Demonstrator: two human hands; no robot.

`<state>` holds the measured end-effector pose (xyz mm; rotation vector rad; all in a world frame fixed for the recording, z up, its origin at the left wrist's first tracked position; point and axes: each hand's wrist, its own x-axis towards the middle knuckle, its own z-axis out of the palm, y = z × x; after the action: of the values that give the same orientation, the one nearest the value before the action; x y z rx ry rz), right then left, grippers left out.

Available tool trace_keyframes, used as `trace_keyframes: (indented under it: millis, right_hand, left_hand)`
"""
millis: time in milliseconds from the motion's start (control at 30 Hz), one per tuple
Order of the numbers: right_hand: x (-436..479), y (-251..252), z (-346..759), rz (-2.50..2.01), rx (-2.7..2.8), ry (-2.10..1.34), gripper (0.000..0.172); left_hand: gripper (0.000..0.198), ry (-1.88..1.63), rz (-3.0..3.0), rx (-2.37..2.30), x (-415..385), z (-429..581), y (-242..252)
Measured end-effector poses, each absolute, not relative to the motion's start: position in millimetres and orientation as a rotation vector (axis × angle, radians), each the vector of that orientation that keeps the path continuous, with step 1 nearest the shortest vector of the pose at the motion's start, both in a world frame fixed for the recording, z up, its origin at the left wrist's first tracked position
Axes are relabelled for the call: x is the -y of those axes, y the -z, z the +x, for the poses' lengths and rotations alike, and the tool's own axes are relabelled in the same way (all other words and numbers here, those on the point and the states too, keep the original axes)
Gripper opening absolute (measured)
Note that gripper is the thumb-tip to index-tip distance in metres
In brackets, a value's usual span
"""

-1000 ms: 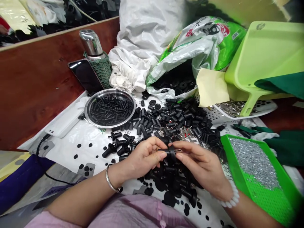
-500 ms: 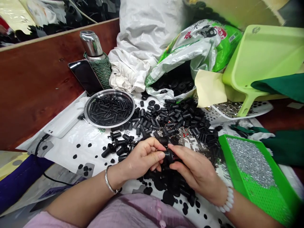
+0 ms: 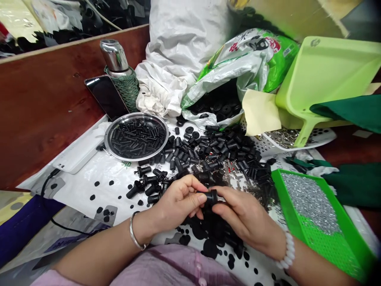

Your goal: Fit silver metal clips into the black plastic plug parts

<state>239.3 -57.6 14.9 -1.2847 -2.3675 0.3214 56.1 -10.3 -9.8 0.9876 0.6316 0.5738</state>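
Between my hands is a black plastic part point(image 3: 210, 196), a short cylinder with a wider flange at its right end. My left hand point(image 3: 183, 198) pinches its body between thumb and fingers. At the flanged end, the thumb and fingers of my right hand point(image 3: 242, 214) close around the part from the right. Beyond my hands spreads a pile of black ribbed cylinders point(image 3: 220, 145), with small metal pieces point(image 3: 238, 178) among them. Several flanged black assemblies point(image 3: 149, 180) lie left of the pile, near my left hand.
A round metal tray point(image 3: 137, 137) holds black springs. At right, a green tray point(image 3: 347, 242) contains small silvery pieces. Behind are an open bag point(image 3: 253, 59) with black discs, a light green dustpan point(image 3: 330, 79), a phone point(image 3: 105, 95) and a flask point(image 3: 114, 55). A wooden board point(image 3: 44, 111) borders the left.
The black part has turned slightly, so its body and flange show more plainly. My right hand has shifted a little at the flanged end; my left hand keeps its pinch.
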Motion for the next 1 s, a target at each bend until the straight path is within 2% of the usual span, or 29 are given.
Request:
trace_keyframes:
  millis: [67,100,200,267,333,400,467,500,600,667,733,800,867,933,1000]
  right_hand:
    - [58.0,-16.6,237.3,-1.390,2.305,-0.482,0.037]
    - [58.6,-16.6,237.3,-1.400,2.306,-0.430,0.040]
    - [60.7,-12.3,239.9,-1.251,2.413,0.008,0.049]
    - [61.3,-8.3,241.0,-1.143,2.434,0.128,0.037]
    - [61.2,-7.1,240.0,-1.226,2.361,-0.145,0.024]
    - [61.1,-9.5,238.2,-1.377,2.223,-0.639,0.033]
    - [62.1,-12.7,237.2,-1.448,2.131,-0.874,0.039]
    - [63.1,-13.4,237.2,-1.439,2.144,-0.801,0.042]
    - [66.2,-9.6,237.5,-1.315,2.284,-0.239,0.056]
    - [66.8,-5.0,236.4,-1.273,2.295,-0.102,0.044]
    - [65.9,-3.9,234.5,-1.377,2.182,-0.376,0.030]
    - [64.6,-8.2,233.6,-1.503,2.011,-0.818,0.041]
    - [64.3,-15.4,234.8,-1.549,1.937,-1.030,0.048]
    - [65.1,-20.7,237.8,-1.511,2.008,-0.873,0.047]
    - [66.2,-20.5,240.6,-1.434,2.148,-0.530,0.051]
  left_hand:
    - [0.027,-0.595,1.023,-0.674,10.7,56.2,9.9]
    - [0.027,-0.600,1.022,-0.672,10.3,56.3,10.6]
    - [0.026,-0.580,0.967,-0.605,8.6,56.7,12.6]
    - [0.025,-0.559,0.957,-0.592,9.2,57.0,12.1]
    - [0.022,-0.576,1.012,-0.635,11.5,57.4,9.9]
    - [0.020,-0.608,1.103,-0.675,14.0,57.5,7.3]
    - [0.020,-0.619,1.134,-0.679,14.4,57.2,6.1]
    - [0.021,-0.613,1.122,-0.675,13.7,57.1,6.2]
    - [0.024,-0.578,1.037,-0.655,10.3,57.1,8.3]
    - [0.023,-0.561,1.030,-0.643,10.1,57.8,10.1]
    - [0.021,-0.592,1.114,-0.666,13.0,58.8,11.6]
    - [0.018,-0.646,1.245,-0.691,17.1,59.5,12.3]
    - [0.017,-0.667,1.300,-0.692,19.5,60.1,12.1]
    - [0.018,-0.649,1.231,-0.699,18.5,60.6,10.9]
    - [0.020,-0.622,1.133,-0.697,14.9,61.3,9.3]
